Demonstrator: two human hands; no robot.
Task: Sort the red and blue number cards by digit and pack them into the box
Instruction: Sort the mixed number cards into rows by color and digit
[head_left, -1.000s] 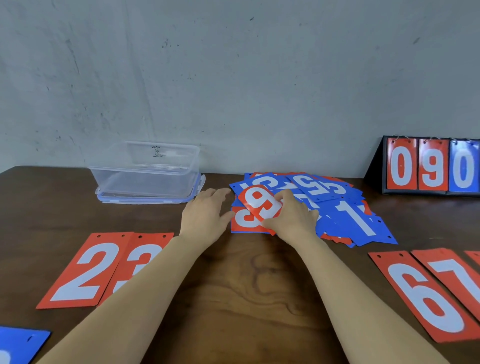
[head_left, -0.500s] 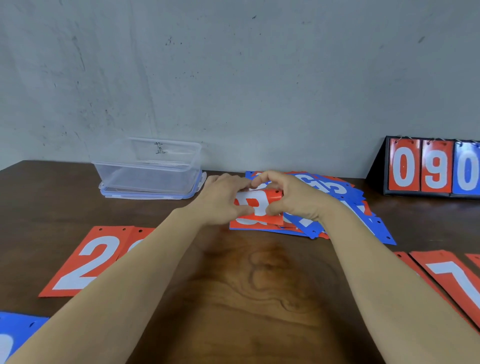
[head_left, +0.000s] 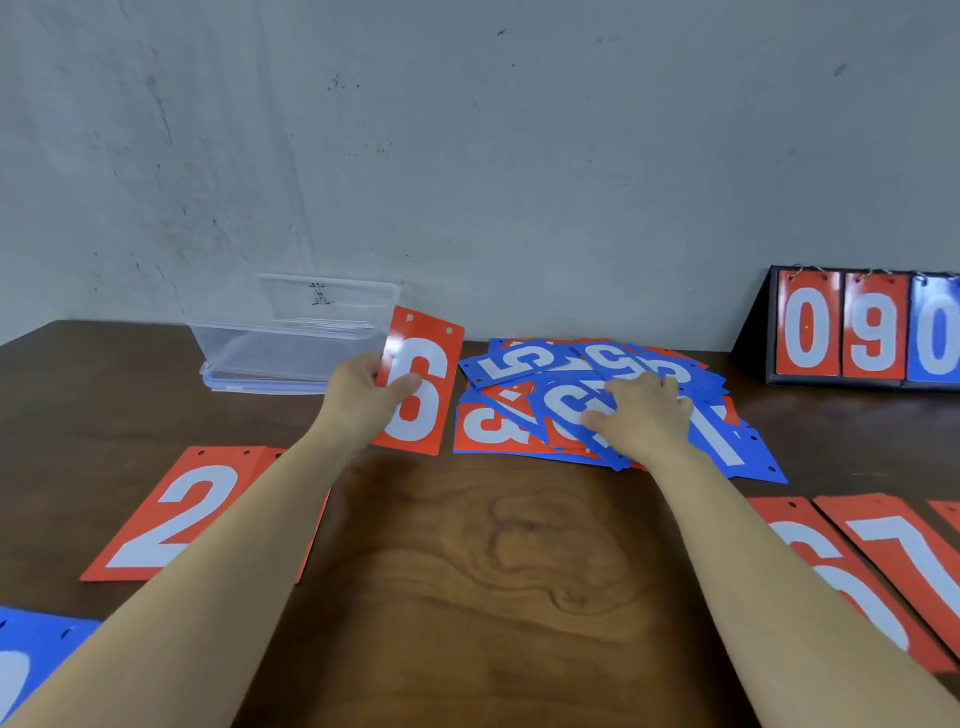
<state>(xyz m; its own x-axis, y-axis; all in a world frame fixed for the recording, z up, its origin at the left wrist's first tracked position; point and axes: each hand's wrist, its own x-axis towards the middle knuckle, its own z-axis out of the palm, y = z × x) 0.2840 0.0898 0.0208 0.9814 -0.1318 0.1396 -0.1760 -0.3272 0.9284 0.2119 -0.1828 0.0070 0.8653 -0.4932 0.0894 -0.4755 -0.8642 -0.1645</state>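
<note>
My left hand (head_left: 363, 402) pinches a red card (head_left: 423, 384) showing a 6 or 9, held upright in front of the clear plastic box (head_left: 291, 332). To its right lies a jumbled pile of red and blue number cards (head_left: 561, 410). My right hand (head_left: 641, 415) rests on top of that pile, fingers spread flat over a blue card. A red 2 card (head_left: 171, 514) lies at the left with another red card partly hidden under my left arm. A red 6 card (head_left: 841, 582) and a red 7 card (head_left: 909, 551) lie at the right.
A black flip scoreboard (head_left: 857, 330) showing 0 9 0 stands at the back right against the wall. A blue card (head_left: 31, 660) sits at the near left corner. The dark wooden table (head_left: 467, 571) shows bare wood between my arms.
My left hand lifted the red card off the pile and carried it left, upright. My right hand let go of it and settled flat on the pile.
</note>
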